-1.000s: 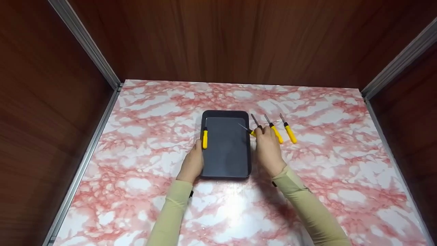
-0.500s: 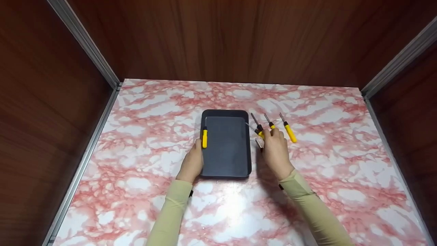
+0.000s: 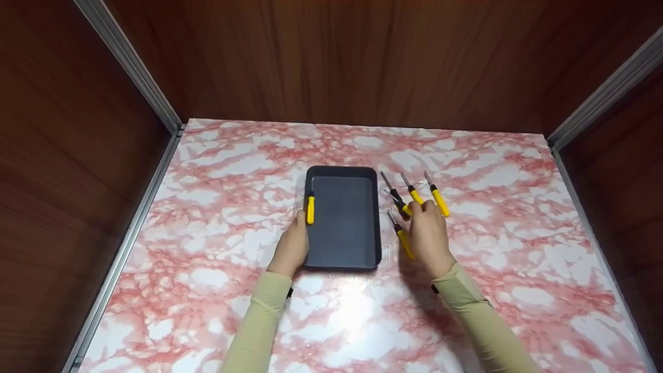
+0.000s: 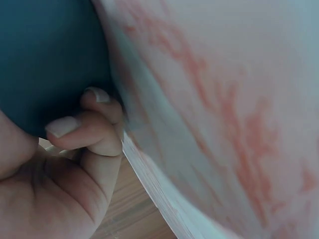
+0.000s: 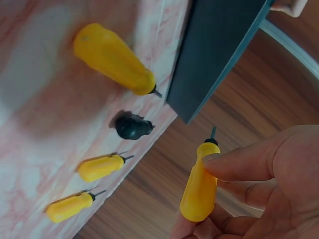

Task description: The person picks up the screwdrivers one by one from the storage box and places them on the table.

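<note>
A dark grey rectangular tray (image 3: 344, 223) lies in the middle of the head view. My left hand (image 3: 292, 246) grips its left side, and the left wrist view shows fingertips (image 4: 65, 127) curled against the tray. One screwdriver with a yellow handle (image 3: 311, 210) is inside along the left wall. To the right of the tray, my right hand (image 3: 431, 233) pinches another yellow-handled screwdriver (image 5: 199, 184) between thumb and fingers, its tip pointing away toward the far left. Close below it on the table is a yellow screwdriver (image 3: 404, 243), with a black-handled screwdriver (image 3: 389, 182) partly hidden behind the held one.
Two more yellow screwdrivers, a nearer one (image 3: 415, 196) and one farther right (image 3: 440, 202), lie beside the right hand. The red-and-white marbled table (image 3: 233, 207) is walled by brown wood panels (image 3: 331, 62) with metal rails.
My right hand has moved right and slightly toward me, carrying the pinched screwdriver from the tray's right rim. The yellow screwdriver beneath has come into view. My left hand and the tray stay put.
</note>
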Demonstrator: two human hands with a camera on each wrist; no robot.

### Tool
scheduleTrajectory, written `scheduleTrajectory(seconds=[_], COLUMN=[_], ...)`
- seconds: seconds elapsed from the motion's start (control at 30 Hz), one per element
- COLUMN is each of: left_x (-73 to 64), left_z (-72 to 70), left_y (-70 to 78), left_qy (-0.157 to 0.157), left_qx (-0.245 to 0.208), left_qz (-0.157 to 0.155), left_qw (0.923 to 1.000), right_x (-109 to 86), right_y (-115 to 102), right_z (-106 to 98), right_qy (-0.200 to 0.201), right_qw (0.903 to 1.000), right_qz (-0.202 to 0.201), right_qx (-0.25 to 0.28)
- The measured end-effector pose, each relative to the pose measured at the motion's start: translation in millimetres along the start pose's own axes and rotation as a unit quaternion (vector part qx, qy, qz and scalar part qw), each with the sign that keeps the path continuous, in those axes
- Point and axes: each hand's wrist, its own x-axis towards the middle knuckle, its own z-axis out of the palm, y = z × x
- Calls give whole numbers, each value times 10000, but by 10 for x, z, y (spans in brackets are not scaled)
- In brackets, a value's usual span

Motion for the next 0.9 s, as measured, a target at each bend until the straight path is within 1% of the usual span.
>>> scheduleTrajectory(seconds=[0.1, 0.2, 0.37, 0.47, 0.53, 0.73, 0.9], left_x=[-5, -5, -2, -5, -7, 2, 6], left_z=[-1, 5, 12, 10, 8, -11, -19], left_y=[3, -2, -7, -5, -4, 6, 17], left_qy=[53, 75, 120, 135, 103, -146, -183], left_qx=[-14, -14, 94, 146, 144, -17, -8], left_qz=[49, 42, 55, 97, 90, -108, -156], left_qw=[10000, 10000, 9999, 9998, 9998, 9998, 9997], right_x=[-20, -51, -107, -132, -147, -206, -270], right_y=[46, 88, 159, 206, 234, 296, 332], right_z=[-3, -13, -38, -41, -42, -44, -30], right_qy=[19, -35, -73, -19, -1, 45, 106], right_qw=[10000, 9999, 9993, 9992, 9992, 9992, 9991], right_qz=[23, 147, 371, 403, 398, 385, 395], right_qx=[12, 47, 46, 2, -28, -120, -72])
